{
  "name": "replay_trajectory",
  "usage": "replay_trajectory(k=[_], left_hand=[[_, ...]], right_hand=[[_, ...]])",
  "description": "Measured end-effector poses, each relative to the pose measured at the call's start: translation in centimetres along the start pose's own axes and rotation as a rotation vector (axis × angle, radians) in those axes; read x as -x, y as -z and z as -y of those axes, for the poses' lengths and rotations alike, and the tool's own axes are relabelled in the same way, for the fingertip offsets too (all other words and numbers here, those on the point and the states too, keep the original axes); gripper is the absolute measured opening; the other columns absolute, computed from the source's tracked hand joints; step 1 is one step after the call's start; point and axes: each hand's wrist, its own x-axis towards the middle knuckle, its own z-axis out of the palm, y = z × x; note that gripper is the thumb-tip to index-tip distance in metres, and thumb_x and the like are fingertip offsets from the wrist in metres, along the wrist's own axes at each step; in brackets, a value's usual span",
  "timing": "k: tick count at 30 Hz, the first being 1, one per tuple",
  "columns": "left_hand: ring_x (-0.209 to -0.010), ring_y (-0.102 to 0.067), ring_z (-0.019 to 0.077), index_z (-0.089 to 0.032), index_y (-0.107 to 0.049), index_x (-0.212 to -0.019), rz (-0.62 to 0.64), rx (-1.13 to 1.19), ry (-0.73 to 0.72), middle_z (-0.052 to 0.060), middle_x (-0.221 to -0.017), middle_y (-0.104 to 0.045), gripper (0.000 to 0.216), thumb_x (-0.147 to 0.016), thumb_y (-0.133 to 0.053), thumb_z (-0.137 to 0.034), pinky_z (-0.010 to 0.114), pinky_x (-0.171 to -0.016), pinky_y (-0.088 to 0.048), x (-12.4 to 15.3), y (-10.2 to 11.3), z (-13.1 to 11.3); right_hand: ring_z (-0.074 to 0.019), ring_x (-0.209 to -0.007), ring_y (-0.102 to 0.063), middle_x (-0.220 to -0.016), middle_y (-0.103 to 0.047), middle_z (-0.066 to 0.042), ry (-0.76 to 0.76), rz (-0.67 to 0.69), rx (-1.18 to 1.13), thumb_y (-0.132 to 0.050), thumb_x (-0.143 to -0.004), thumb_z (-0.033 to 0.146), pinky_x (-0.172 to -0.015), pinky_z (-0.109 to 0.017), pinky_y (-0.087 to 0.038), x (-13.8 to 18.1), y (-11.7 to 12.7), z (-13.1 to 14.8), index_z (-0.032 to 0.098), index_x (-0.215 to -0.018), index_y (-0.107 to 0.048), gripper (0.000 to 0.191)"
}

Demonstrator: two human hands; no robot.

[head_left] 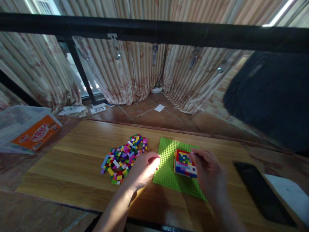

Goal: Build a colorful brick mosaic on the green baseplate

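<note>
The bent-fingered right hand [209, 169] is at the toy-brick build [184, 162] just left of it, on a studded baseplate [166, 175]; the curled left hand [146, 167] adjoins loose bricks [120, 161]. Both grips are unclear.

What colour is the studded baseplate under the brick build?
The baseplate is bright green, seen best in the head view.
</note>
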Motion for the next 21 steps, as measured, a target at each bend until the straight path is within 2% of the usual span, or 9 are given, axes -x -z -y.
replay_trajectory(k=[2,5,11,16,21], left_hand=[[-0.075,-0.065,0.0182,-0.017,-0.071,-0.093,0.024,-0.035,-0.006,0.005,-0.082,-0.071,0.027,-0.083,-0.052,-0.034,0.027,-0.066,-0.047,0.1,-0.6,-0.3],[-0.078,-0.064,0.0191,-0.018,-0.07,-0.091,0.036,-0.074,-0.003,0.006,-0.087,-0.071,0.025,-0.081,-0.053,-0.033,0.027,-0.066,-0.047,0.1,-1.8,-0.6],[-0.069,-0.058,0.0165,-0.021,-0.069,-0.082,0.027,-0.155,-0.035,0.0,-0.075,-0.068,0.02,-0.08,-0.05,-0.027,0.027,-0.062,-0.044,-0.3,-3.8,-0.1],[-0.069,-0.058,0.0158,-0.021,-0.069,-0.085,0.006,-0.163,-0.042,0.0,-0.076,-0.068,0.021,-0.081,-0.049,-0.027,0.027,-0.063,-0.043,-0.5,-4.2,0.2],[-0.068,-0.057,0.0147,-0.02,-0.068,-0.08,-0.004,-0.211,-0.075,-0.001,-0.072,-0.065,0.02,-0.081,-0.049,-0.024,0.026,-0.064,-0.043,-0.5,-4.7,-0.5]], right_hand=[[-0.0171,-0.079,-0.064,-0.092,-0.066,-0.005,-0.029,0.003,0.017,-0.054,-0.088,0.035,-0.069,-0.029,-0.052,-0.2,1.2,-0.9,0.021,-0.094,-0.067,0.02],[-0.0176,-0.083,-0.063,-0.093,-0.067,-0.005,0.001,0.089,0.047,-0.052,-0.09,0.034,-0.073,-0.03,-0.051,0.1,1.7,-1.1,0.022,-0.092,-0.068,0.02],[-0.0194,-0.095,-0.06,-0.098,-0.065,-0.004,0.098,0.264,0.051,-0.051,-0.091,0.027,-0.087,-0.036,-0.048,1.5,-0.1,0.0,0.025,-0.09,-0.069,0.018],[-0.0247,-0.106,-0.052,-0.11,-0.062,-0.006,0.193,0.207,0.193,-0.056,-0.087,0.024,-0.092,-0.045,-0.045,2.0,-0.8,-0.5,0.027,-0.088,-0.073,0.017],[-0.0245,-0.105,-0.052,-0.111,-0.062,-0.005,0.245,0.177,0.244,-0.057,-0.086,0.022,-0.091,-0.045,-0.045,2.1,-0.7,-1.2,0.028,-0.084,-0.074,0.018]])
